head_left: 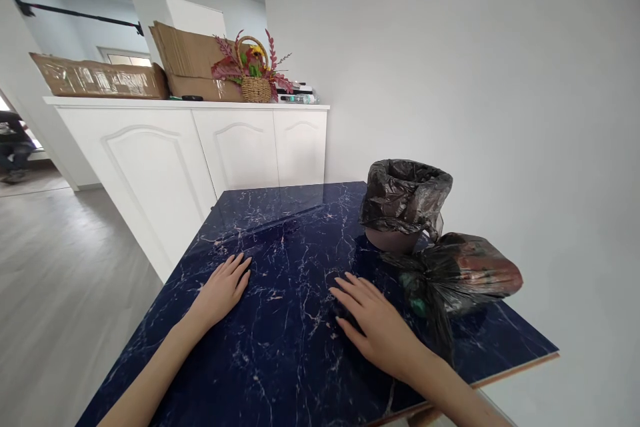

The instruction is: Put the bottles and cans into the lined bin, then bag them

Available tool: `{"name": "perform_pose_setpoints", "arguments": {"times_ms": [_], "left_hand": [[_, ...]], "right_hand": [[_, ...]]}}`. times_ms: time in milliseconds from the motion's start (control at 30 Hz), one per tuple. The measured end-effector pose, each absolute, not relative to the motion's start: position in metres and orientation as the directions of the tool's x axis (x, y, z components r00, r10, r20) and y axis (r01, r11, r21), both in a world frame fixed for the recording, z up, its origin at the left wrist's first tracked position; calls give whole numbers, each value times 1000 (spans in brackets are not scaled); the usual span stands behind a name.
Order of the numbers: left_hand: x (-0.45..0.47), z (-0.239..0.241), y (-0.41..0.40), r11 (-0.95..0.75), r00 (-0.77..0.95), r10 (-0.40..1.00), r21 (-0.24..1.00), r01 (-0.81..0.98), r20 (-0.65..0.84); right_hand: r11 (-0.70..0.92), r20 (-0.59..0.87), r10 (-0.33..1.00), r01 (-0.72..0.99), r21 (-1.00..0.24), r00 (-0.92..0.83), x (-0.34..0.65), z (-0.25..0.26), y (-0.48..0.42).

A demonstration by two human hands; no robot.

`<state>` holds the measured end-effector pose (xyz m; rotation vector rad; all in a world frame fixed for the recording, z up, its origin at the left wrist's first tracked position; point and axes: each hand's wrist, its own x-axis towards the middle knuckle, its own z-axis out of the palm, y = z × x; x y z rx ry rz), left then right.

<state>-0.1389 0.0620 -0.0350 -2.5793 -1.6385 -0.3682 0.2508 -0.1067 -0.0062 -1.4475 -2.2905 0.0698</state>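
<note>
My left hand [223,290] lies flat on the dark blue marble table [280,227], fingers stretched out, holding nothing. My right hand [373,323] also rests palm down on the table with fingers spread and empty. Just right of my right hand lies a tied black rubbish bag [460,273], full and on its side. Behind it stands a small brown bin [403,203] lined with a black bag, open at the top.
A white wall runs close along the table's right side. A white cabinet [200,147] stands behind the table, carrying cardboard boxes [100,77] and a wicker flower basket [255,73]. Grey wooden floor lies to the left. A person sits far off at the left edge.
</note>
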Motion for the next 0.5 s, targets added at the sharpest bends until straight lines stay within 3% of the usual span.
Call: {"name": "perform_pose_setpoints", "arguments": {"times_ms": [67, 133, 267, 500], "left_hand": [[-137, -35, 61, -436, 409, 877, 60, 898, 254], [-136, -36, 60, -438, 412, 871, 44, 898, 266], [-134, -36, 58, -436, 416, 871, 20, 900, 263], [-136, -41, 59, -446, 419, 856, 25, 895, 304]], "right_hand": [[412, 505, 810, 902, -130, -297, 272, 4, -119], [266, 654, 737, 963, -48, -171, 297, 11, -125], [49, 751, 659, 999, 6, -37, 348, 6, -128], [190, 771, 627, 982, -15, -109, 357, -21, -136]]}}
